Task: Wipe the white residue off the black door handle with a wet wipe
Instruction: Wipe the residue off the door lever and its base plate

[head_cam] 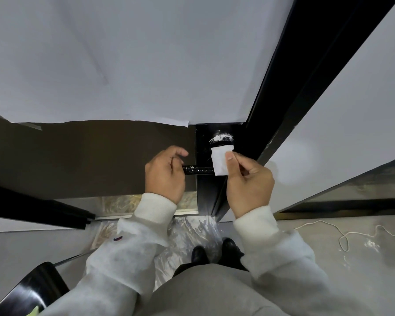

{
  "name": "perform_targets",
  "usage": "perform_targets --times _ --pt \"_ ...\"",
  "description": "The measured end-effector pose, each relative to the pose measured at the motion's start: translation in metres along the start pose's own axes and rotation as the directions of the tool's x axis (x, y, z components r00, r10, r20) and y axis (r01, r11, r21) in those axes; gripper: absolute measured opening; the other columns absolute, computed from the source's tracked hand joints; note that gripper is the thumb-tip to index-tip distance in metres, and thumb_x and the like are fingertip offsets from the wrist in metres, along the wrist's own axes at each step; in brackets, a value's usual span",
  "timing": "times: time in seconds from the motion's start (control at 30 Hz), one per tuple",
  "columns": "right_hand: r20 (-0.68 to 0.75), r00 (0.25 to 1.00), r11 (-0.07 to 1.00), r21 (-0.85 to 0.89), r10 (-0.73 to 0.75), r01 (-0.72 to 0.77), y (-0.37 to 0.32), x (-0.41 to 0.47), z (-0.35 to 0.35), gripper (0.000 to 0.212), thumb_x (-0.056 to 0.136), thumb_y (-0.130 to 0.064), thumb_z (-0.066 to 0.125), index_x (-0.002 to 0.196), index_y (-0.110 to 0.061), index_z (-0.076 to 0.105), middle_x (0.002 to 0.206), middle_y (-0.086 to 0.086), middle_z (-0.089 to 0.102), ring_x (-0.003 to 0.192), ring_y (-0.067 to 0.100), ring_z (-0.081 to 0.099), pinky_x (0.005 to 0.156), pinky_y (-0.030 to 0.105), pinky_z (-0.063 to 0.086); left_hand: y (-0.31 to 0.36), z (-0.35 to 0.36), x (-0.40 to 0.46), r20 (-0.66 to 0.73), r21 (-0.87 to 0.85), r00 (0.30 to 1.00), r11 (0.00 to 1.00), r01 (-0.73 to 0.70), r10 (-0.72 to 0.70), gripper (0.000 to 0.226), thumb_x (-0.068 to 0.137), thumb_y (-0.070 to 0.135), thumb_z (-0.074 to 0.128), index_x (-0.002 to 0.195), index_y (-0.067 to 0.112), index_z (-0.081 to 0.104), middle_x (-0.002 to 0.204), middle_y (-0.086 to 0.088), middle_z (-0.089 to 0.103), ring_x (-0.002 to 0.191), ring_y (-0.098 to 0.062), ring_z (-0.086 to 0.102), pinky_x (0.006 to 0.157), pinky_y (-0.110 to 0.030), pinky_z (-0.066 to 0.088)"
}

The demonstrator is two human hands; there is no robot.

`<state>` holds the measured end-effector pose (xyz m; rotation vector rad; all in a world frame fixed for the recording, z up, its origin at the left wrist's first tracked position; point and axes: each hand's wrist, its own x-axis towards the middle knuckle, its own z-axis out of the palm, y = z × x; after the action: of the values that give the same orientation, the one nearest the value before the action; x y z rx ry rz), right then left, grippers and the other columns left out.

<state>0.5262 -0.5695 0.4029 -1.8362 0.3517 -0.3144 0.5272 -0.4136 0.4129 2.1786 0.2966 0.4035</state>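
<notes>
The black door handle [197,170] sticks out sideways from a black plate on the door edge. White streaks of residue [220,137] show on the round black base above it. My left hand [165,173] is closed around the handle's left end. My right hand [246,179] pinches a folded white wet wipe [219,161] between thumb and fingers. The wipe covers the handle's right end, just below the streaked base.
The brown door [89,156] has white paper [123,65] taped over its upper part. A black door frame [306,76] runs up on the right. Plastic sheeting [187,236] lies under my black shoes. A white cord [347,236] trails on the floor; a black chair [32,290] stands lower left.
</notes>
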Motion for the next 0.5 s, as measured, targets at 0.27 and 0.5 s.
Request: perform_targets --times 0.27,0.5 --pt "-0.023 0.975 0.968 -0.124 -0.221 0.217 -0.01 0.001 -0.002 0.008 0.086 -0.024 0.075 0.089 -0.018 0.08 0.082 -0.003 0.071 0.072 0.007 0.066 0.071 0.028 0.055 -0.002 -0.005 0.0 0.056 0.141 0.996 0.987 -0.073 0.066 0.043 0.085 0.02 0.031 0.102 0.019 0.07 0.087 -0.003 0.063 0.082 -0.022 0.058 0.077 -0.034 0.049" --pt "-0.085 0.87 0.869 -0.16 -0.485 0.469 -0.014 -0.003 -0.019 0.011 0.088 -0.012 0.074 0.097 -0.008 0.079 0.095 0.007 0.072 0.083 0.009 0.067 0.077 0.021 0.054 0.048 -0.004 -0.008 0.255 0.195 0.919 0.915 -0.354 0.301 0.037 0.095 0.043 0.049 0.122 0.024 0.066 0.104 0.008 0.073 0.1 -0.016 0.066 0.09 -0.04 0.048"
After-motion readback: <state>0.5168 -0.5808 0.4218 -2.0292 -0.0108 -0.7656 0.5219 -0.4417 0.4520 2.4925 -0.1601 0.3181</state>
